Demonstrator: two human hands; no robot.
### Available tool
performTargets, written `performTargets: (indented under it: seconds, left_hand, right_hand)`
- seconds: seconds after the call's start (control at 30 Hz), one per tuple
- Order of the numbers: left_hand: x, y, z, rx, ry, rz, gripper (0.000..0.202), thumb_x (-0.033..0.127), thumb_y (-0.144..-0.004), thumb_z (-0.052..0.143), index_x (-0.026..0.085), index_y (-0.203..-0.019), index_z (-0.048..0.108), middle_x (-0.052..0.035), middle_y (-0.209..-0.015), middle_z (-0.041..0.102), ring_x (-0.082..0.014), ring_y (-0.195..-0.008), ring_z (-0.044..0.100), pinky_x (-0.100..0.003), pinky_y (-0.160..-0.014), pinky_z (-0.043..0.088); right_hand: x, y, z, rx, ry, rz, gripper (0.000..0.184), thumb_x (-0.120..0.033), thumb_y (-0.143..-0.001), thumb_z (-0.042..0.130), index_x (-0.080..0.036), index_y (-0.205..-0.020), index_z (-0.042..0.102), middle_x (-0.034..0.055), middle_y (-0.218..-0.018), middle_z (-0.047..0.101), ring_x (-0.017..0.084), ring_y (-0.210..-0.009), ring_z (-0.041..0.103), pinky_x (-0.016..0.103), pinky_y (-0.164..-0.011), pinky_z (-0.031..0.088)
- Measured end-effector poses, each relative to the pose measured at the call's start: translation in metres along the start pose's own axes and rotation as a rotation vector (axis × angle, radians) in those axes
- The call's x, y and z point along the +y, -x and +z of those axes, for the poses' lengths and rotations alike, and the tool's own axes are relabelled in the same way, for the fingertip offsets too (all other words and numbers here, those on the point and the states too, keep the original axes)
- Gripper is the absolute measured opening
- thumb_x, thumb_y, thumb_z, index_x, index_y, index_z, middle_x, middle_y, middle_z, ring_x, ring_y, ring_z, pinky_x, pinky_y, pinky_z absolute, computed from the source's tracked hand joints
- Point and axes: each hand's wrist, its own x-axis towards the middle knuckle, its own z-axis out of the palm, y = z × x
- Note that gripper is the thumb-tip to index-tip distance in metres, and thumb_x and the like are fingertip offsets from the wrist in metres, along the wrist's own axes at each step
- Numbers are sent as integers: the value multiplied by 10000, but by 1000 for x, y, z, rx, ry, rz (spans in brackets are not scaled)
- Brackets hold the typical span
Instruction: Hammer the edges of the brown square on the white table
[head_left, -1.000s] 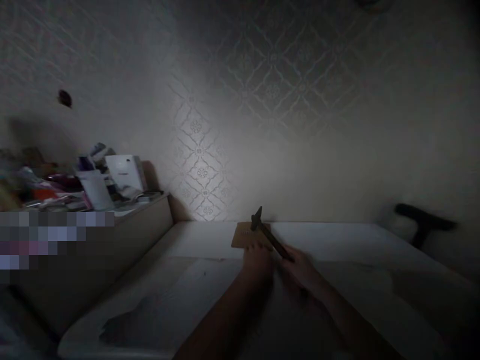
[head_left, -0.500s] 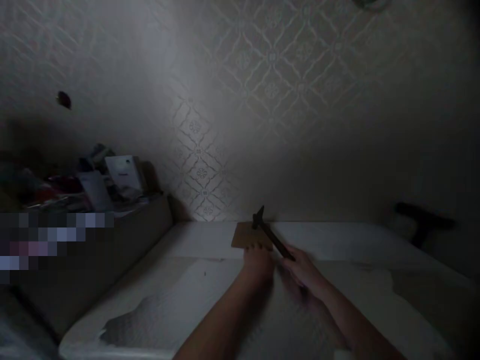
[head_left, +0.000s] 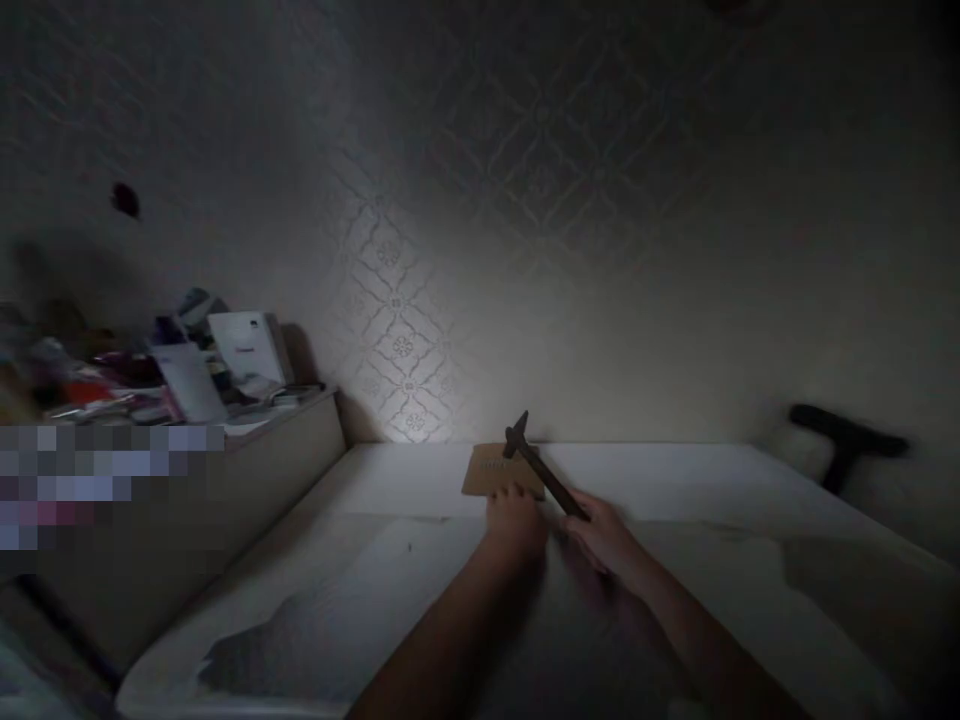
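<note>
My right hand [head_left: 606, 535] is wrapped round the handle of a hammer [head_left: 553, 487]. The hammer slants up to the left, its dark head over the right part of a flat brown piece of cardboard [head_left: 480, 482]. A row of small marks or bits, too small to make out, shows on the cardboard beside the hammer head. At the cardboard's near edge my left hand [head_left: 514, 525] is closed on it, fingertips on top and the thumb hidden. The cardboard lies near the back of a white table [head_left: 405, 478].
Patterned wallpaper [head_left: 397, 300] rises behind the table. To the left, a cabinet [head_left: 285, 470] carries a white box [head_left: 251, 345] and mixed clutter. A dark T-shaped object [head_left: 847, 435], blurred, stands at the right edge. A greyish covering [head_left: 270, 640] lies over the table's front part.
The light has shifted: the lower wall and table are brighter, the upper wall darker. Both hands, the hammer and the cardboard stay almost where they were.
</note>
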Motion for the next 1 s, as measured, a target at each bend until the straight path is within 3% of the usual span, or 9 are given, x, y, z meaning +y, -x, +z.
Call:
performTargets:
  seconds: [0.17, 0.33, 0.47, 0.77, 1.0]
  left_hand:
    - [0, -1, 2, 1, 10, -8, 408, 250, -908, 423, 132, -1259, 596, -179, -1301, 571, -294, -1175, 546, -403, -983, 425]
    - [-1, -1, 3, 5, 35, -23, 416, 230, -904, 417, 146, -1273, 589, -178, -1315, 561, -292, -1176, 546, -407, -978, 426]
    - [-1, -2, 4, -2, 13, -21, 415, 233, -901, 417, 135, -1267, 586, -179, -1308, 565, -294, -1187, 536, -401, -978, 425]
    - [0, 0, 0, -14, -1, -7, 422, 228, -900, 396, 126, -1264, 585, -180, -1323, 552, -286, -1173, 542, -387, -974, 426]
    - [0, 0, 0, -17, 5, -1, 428, 221, -893, 405, 139, -1276, 577, -180, -1301, 565, -290, -1184, 535, -405, -985, 410]
  right_hand:
    - [-3, 3, 0, 16, -15, 76, 486, -304, -682, 601, -170, -1144, 670, -81, -417, 422, 113, -369, 398, 210, -372, 314]
    - [-8, 4, 2, 25, -55, 73, 472, -315, -648, 615, -162, -1092, 664, -85, -450, 435, 96, -380, 370, 206, -386, 295]
    - [-8, 4, 2, 9, -60, 114, 473, -339, -655, 600, -170, -1093, 651, -108, -420, 373, 71, -328, 268, 202, -343, 206]
    - [-6, 4, 1, 17, -57, 99, 490, -375, -645, 576, -154, -1079, 637, -110, -450, 364, 63, -323, 284, 202, -329, 203]
    - [-6, 4, 1, -5, -62, 113, 502, -301, -642, 549, -148, -1114, 625, -121, -421, 358, 60, -305, 254, 198, -318, 193]
